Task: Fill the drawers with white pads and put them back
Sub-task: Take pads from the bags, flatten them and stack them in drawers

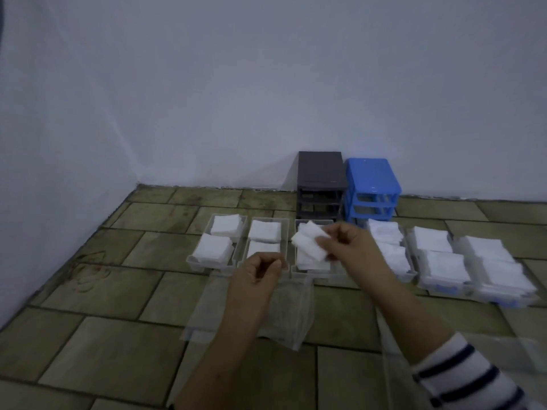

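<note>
Right hand [340, 244]: white pads [307, 241] are pinched over the third drawer [313, 272] | Left hand [257, 273]: a clear bag [284, 315] is held by its top | Floor [118, 335]: six clear drawers are lined up, pads are seen inside | Wall: a dark rack [321, 184] and a blue rack [371, 187] are set side by side

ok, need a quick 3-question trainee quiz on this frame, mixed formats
1. True or false: the right hand holds white pads over the third clear drawer from the left.
2. What does the left hand pinch? A) clear plastic bag B) a blue drawer C) nothing
3. Fill in: the grey drawer frame stands to the ___ of the blue drawer frame.

Key: 1 true; 2 A; 3 left
</note>
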